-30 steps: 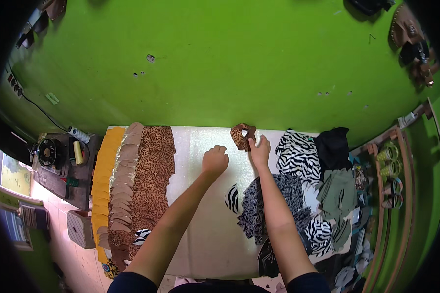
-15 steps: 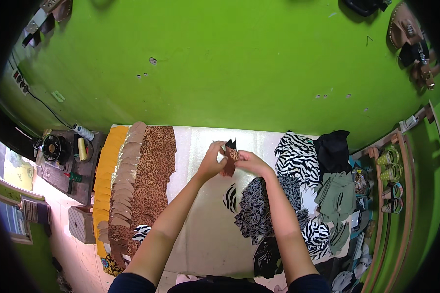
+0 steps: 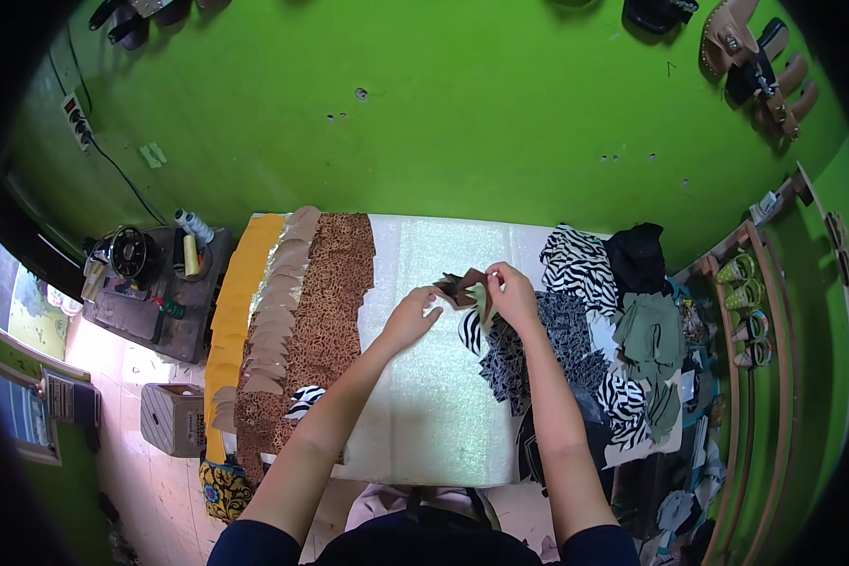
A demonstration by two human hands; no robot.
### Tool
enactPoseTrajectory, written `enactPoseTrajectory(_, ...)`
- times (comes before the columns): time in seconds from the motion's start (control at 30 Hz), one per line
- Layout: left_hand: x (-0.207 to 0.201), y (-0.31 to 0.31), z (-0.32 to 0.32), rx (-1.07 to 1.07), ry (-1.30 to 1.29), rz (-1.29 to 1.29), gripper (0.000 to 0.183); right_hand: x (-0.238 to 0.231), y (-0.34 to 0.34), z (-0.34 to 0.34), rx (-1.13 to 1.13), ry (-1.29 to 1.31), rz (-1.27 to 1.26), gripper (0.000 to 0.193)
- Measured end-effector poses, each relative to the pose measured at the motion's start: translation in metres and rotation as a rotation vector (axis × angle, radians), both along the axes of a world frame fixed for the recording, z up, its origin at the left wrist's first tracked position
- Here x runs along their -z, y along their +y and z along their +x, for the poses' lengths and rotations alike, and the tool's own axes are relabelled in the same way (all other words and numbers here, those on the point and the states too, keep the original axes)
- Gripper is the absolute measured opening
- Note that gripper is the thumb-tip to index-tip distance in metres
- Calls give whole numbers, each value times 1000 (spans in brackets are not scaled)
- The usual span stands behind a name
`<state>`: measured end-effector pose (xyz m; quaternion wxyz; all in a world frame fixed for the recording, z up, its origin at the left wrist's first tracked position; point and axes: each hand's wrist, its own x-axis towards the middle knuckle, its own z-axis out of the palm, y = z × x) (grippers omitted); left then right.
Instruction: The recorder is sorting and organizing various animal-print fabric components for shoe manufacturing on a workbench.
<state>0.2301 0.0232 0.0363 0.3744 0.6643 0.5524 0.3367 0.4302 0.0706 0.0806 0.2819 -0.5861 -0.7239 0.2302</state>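
My right hand [image 3: 512, 294] holds a small brown patterned fabric piece [image 3: 459, 287] with a pale green piece hanging under it, lifted a little above the white table [image 3: 424, 396]. My left hand [image 3: 411, 317] is just left of the piece, fingers curled, its fingertips near the piece's lower edge; whether it grips the piece I cannot tell. Under my right hand lies a heap of black-and-white patterned fabric pieces [image 3: 547, 349].
Rows of brown and tan cut pieces [image 3: 325, 311] and a yellow strip [image 3: 236, 302] cover the table's left side. Zebra-print, black and olive pieces [image 3: 646, 325] lie at the right. A sewing machine [image 3: 132, 259] stands left; a cardboard box [image 3: 172, 418] sits on the floor; a shoe rack [image 3: 750, 311] stands right.
Both hands drew back from the table's far edge toward me, lifting the brown piece off the table. My left hand has since dropped slightly away to the left.
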Motion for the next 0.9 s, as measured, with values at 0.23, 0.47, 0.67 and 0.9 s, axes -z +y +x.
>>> enactPoseTrajectory(0.23,-14,-41,-15,-60,83,225,51,-23,-47,-22,-262,161,245,13)
enactPoseTrajectory(0.47,-32,-72,-33,13,74,318,41,-33,-89,-41,-361,681,-228,5)
enactPoseTrajectory(0.67,-25,-93,-39,102,-35,17,20,-16,-106,-39,-128,718,-127,8)
enactPoseTrajectory(0.9,-36,-111,-28,-301,351,741,13,-8,-117,-32,-86,178,461,9)
